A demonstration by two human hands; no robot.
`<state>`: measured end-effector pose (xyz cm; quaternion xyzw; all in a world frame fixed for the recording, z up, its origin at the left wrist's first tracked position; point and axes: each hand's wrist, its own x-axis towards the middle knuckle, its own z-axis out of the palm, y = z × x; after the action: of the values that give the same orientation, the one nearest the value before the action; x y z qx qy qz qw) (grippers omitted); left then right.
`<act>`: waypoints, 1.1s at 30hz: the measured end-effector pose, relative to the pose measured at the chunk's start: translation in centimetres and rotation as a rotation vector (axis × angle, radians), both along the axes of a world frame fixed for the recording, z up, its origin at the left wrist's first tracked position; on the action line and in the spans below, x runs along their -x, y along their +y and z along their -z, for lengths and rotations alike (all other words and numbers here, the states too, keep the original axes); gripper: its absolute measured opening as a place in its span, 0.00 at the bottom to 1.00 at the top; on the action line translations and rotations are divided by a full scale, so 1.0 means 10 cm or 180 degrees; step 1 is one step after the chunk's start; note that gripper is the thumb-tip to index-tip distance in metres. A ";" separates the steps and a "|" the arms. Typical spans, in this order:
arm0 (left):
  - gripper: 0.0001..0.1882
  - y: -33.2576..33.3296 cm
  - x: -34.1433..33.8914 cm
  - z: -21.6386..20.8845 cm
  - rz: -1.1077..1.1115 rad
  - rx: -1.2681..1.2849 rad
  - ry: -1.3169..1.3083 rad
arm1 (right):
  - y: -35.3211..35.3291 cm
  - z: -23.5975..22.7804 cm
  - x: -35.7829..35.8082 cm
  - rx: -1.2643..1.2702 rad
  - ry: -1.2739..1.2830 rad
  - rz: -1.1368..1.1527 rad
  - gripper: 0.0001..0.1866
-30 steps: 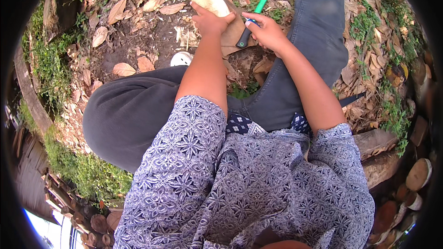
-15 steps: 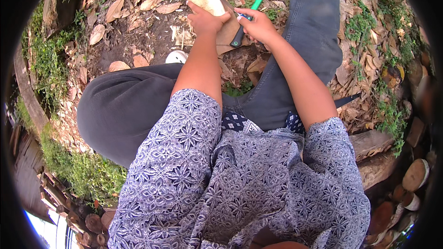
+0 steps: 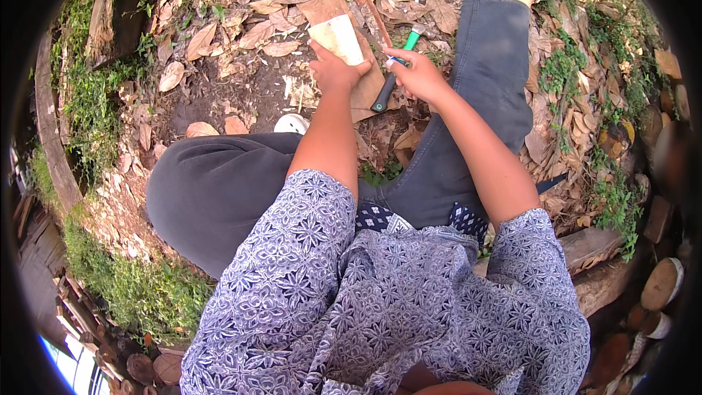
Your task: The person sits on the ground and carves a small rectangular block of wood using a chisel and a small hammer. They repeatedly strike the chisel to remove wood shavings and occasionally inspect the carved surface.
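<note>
My left hand [image 3: 336,72] grips a pale, flat wooden block [image 3: 338,38], thumb along its near edge and fingers on its left side. The block rests over a brown board [image 3: 368,95] on the ground. To the right of it, my right hand [image 3: 418,75] is closed around the blue handle of a knife [image 3: 374,44]. Its thin dark blade points up and left toward the block's right edge; whether they touch I cannot make out. Just beyond that hand lies a hammer [image 3: 385,93] with a black grip and green neck, partly hidden by my fingers.
My legs frame the work spot, the left knee [image 3: 186,190] bent and the right leg [image 3: 493,66] stretched forward. Wood chips [image 3: 300,93] and dry leaves [image 3: 201,42] litter the soil. A narrow wooden strip [image 3: 371,7] lies beyond the block. Cut logs [image 3: 662,283] are stacked at the right.
The whole scene sits slightly lower and further right in the view. My left hand keeps its hold on the block, and my right hand still holds the knife.
</note>
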<state>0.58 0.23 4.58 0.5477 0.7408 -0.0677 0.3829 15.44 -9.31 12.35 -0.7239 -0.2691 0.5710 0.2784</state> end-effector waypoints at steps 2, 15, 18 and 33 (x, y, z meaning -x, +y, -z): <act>0.80 -0.02 0.00 0.02 0.0005 -0.0074 0.0070 | -0.09 0.03 0.06 0.0080 0.0024 -0.0010 0.23; 0.79 0.00 0.06 -0.04 0.0010 0.0013 -0.0062 | -0.05 0.12 0.17 0.0022 0.0268 0.0062 0.24; 0.79 -0.02 0.07 -0.03 0.0001 -0.0012 -0.0097 | 0.01 0.13 0.19 0.0029 0.0156 0.0028 0.24; 0.83 0.08 -0.03 -0.01 0.0246 0.0205 0.0165 | 1.23 0.20 0.40 -0.0692 -0.0056 0.0826 0.21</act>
<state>0.86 1.07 4.70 0.5614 0.7263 -0.1204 0.3780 11.44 3.01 10.39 -0.7231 -0.2360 0.4914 0.4241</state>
